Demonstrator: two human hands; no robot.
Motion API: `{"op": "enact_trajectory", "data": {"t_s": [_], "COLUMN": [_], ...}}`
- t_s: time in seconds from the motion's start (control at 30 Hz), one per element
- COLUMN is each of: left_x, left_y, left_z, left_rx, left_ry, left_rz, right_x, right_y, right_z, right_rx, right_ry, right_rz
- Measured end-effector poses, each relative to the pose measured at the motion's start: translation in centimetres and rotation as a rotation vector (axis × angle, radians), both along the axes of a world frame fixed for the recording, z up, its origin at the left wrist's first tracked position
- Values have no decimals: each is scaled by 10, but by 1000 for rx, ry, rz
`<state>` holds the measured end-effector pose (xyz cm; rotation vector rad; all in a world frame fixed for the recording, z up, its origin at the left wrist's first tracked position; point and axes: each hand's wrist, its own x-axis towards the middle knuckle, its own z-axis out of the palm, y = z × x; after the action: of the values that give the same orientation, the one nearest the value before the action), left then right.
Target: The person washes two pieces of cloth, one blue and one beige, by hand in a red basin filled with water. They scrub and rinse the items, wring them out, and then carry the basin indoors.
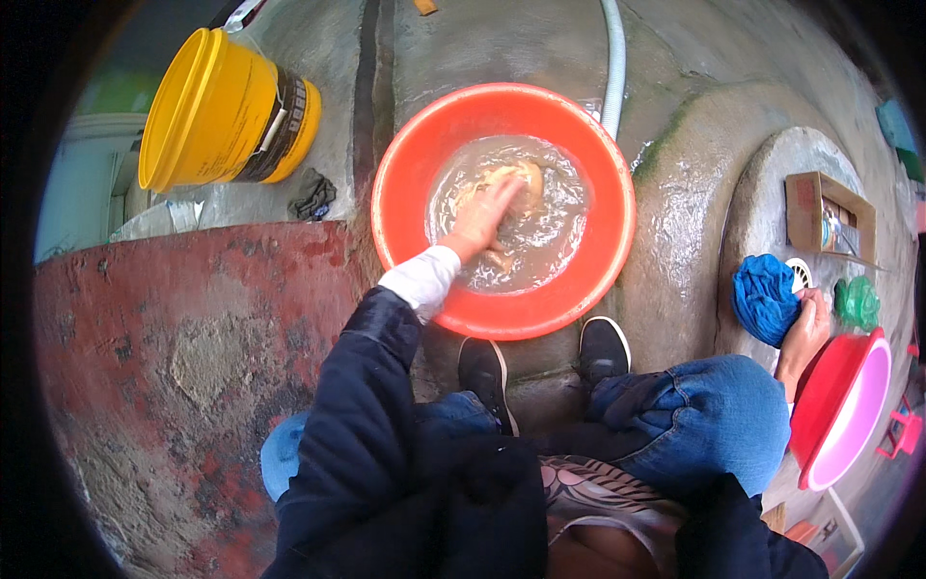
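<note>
In front of my feet stands a round orange-red plastic basin (406, 181) holding murky, rippling water (539, 260). My left hand (486, 217) reaches into it, fingers stretched out over a pale yellowish soft item (534, 177), perhaps cloth, partly under the surface. Its thumb is spread away from the fingers, and I see no grip on the item. Off to the right, beyond my knee, my right hand (804, 333) holds a bunched blue cloth (765, 300) clear of the basin.
A yellow bucket (231, 108) and a dark crumpled rag (312, 194) are at upper left, behind a worn red ledge (289, 289). A pale hose (613, 65) runs behind the basin. Rightward are a cardboard box (803, 210), a green plastic bag (857, 302) and a red-and-pink basin (825, 420).
</note>
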<state>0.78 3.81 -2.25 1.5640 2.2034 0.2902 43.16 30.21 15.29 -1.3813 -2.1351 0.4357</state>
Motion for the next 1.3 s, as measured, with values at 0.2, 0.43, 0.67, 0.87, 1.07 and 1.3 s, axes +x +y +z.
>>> {"op": "enact_trajectory", "data": {"t_s": [0.2,0.43,0.67,0.87,1.07,1.3], "left_x": [-45,-88,-72,-56,-43,-58], "left_y": [24,25,33,46,39,16], "left_z": [59,177,296,324,347,401], "left_rx": [-529,-310,165,466,612,736], "left_ry": [99,-939,-1081,-1611,-1843,-1901], "left_rz": [97,264,141,262,19,-297], "right_x": [19,33,-13,-95,-259,-336], "right_y": [-20,-27,-42,-23,-41,-95], "right_z": [4,0,36,58,56,39], "right_rx": [-9,93,392,119,-447,-871], "right_ry": [-168,-562,-806,-315,-105,-241], "right_rz": [-20,-84,-32,534,1029,1379]}}
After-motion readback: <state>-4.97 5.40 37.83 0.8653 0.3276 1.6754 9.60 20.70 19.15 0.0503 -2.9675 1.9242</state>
